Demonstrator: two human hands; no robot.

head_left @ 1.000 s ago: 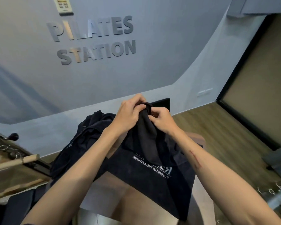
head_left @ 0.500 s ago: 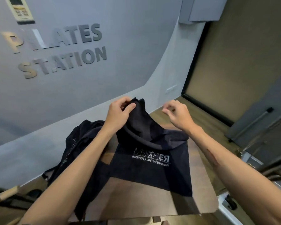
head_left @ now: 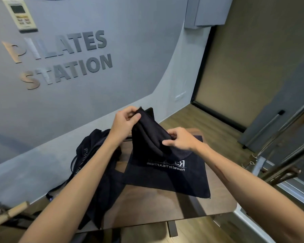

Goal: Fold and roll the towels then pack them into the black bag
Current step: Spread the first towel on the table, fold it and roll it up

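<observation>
A black towel (head_left: 167, 174) with white lettering lies partly on the wooden table (head_left: 147, 207), its far end lifted into a peak. My left hand (head_left: 124, 122) pinches the towel's raised top corner. My right hand (head_left: 180, 139) sits lower on the towel's right edge, fingers curled and pinching the cloth. A heap of black fabric with cords, the black bag (head_left: 95, 158), lies at the table's left, partly hidden by my left forearm.
A grey wall with raised letters stands behind the table. Metal frame bars (head_left: 277, 165) run along the right side. A wooden bar (head_left: 7, 214) pokes in at the lower left. Wooden floor stretches beyond the table to the right.
My right hand let go of the towel's top, swung out, then came back down onto the towel's right edge. The view turned right; my left hand kept its hold.
</observation>
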